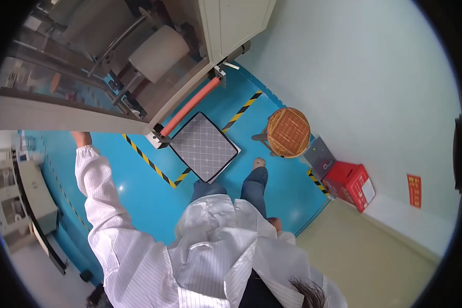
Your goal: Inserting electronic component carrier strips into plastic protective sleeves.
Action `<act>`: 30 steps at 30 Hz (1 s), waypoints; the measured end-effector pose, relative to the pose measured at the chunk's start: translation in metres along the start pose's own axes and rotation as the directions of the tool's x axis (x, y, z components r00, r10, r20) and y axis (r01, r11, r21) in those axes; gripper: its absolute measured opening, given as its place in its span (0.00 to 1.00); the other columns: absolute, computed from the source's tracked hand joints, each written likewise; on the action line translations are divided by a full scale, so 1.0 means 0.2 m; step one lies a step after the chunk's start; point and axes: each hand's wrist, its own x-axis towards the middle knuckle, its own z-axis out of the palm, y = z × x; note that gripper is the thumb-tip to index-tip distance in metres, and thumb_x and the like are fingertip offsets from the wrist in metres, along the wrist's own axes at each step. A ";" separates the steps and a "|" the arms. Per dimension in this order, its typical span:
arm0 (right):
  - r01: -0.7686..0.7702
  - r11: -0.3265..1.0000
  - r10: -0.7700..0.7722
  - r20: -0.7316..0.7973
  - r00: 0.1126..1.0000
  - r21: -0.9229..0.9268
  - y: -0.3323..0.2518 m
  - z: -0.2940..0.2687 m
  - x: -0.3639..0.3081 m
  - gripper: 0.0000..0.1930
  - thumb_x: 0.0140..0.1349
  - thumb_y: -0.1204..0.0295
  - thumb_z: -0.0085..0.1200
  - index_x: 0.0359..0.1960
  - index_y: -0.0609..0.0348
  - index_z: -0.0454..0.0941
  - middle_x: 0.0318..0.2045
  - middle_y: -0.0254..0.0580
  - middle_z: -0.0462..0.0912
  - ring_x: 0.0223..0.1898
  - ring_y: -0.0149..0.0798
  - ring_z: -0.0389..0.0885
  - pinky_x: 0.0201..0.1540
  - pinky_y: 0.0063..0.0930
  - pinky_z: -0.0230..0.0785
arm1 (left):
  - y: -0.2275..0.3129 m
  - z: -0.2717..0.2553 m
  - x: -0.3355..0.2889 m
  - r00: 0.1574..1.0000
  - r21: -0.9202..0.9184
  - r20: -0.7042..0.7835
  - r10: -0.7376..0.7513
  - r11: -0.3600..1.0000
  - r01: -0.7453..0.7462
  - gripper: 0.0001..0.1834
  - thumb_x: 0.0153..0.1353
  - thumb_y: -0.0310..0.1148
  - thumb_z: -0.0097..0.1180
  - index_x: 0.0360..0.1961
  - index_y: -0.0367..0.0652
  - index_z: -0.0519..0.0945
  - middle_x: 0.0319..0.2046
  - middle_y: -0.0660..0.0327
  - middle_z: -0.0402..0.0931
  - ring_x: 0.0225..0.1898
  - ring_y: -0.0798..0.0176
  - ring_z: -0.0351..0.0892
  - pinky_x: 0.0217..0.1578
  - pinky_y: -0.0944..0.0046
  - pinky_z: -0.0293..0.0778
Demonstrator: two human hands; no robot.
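Observation:
My left arm, in a white striped sleeve, reaches forward to a large machine. My left hand (81, 138) is at the lower edge of the machine's pale frame (61, 117), and its fingers are hidden behind that frame. Behind the machine's clear panel is a wide white roll (158, 53) on a shaft. Low on the machine's side runs an orange-red roller (191, 107) between two metal brackets. My right hand (275, 224) hangs beside my right leg, mostly covered by the coat, and I see no object at it; its fingers are not clear.
A grey gridded mat (204, 147) lies on the blue floor before my feet. To the right stand a round woven-top stool (288, 132), a dark grey box (320, 157) and a red box (350, 183) by the wall. Black-and-yellow tape (149, 161) marks the floor. White cabinets (36, 192) stand at the left.

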 end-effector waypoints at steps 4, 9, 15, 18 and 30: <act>-0.133 0.990 0.139 0.183 0.973 -0.041 -0.13 -0.91 0.64 0.10 0.57 0.68 0.50 0.31 0.59 0.82 0.24 0.39 0.82 0.24 0.34 0.78 0.29 0.32 0.72 | -0.04 0.13 -0.16 0.997 -0.143 0.004 -0.079 0.987 0.079 0.33 0.69 0.48 0.38 0.70 0.46 0.49 0.70 0.53 0.44 0.68 0.45 0.49 0.64 0.47 0.54; -0.016 0.998 0.017 0.016 1.000 -0.054 -0.30 -1.60 1.29 0.13 0.58 0.67 0.51 0.32 0.65 0.82 0.25 0.52 0.82 0.27 0.47 0.82 0.30 0.38 0.71 | 0.02 0.36 -0.16 0.960 -0.148 0.061 -0.274 0.948 0.280 0.32 0.68 0.48 0.39 0.69 0.45 0.53 0.69 0.55 0.49 0.67 0.49 0.54 0.64 0.51 0.53; 0.276 0.829 -0.172 0.248 0.953 -0.486 -1.01 -1.62 1.75 0.10 0.56 0.72 0.49 0.33 0.57 0.84 0.30 0.52 0.83 0.35 0.50 0.83 0.39 0.39 0.75 | -0.51 0.35 -0.97 0.670 -0.439 -0.353 -0.654 0.748 0.499 0.37 0.66 0.49 0.45 0.68 0.40 0.51 0.65 0.51 0.56 0.65 0.51 0.57 0.62 0.53 0.58; 0.486 0.678 -0.192 0.506 0.841 -0.552 -1.36 -1.31 1.81 0.09 0.53 0.71 0.52 0.33 0.54 0.84 0.32 0.55 0.83 0.38 0.53 0.81 0.44 0.40 0.74 | -0.97 0.44 -1.96 0.271 -0.598 -0.433 -0.860 0.499 0.627 0.28 0.65 0.44 0.48 0.62 0.42 0.63 0.58 0.55 0.66 0.58 0.54 0.66 0.56 0.55 0.66; 0.829 -0.258 -0.025 0.861 0.508 -0.496 -1.68 -0.62 2.62 0.30 0.47 0.61 0.66 0.54 0.50 0.72 0.50 0.45 0.76 0.50 0.50 0.76 0.49 0.49 0.68 | -1.45 1.88 -2.70 -0.117 -0.997 0.012 -0.993 -0.003 -0.078 0.35 0.54 0.57 0.60 0.54 0.42 0.69 0.45 0.60 0.73 0.45 0.60 0.73 0.42 0.53 0.72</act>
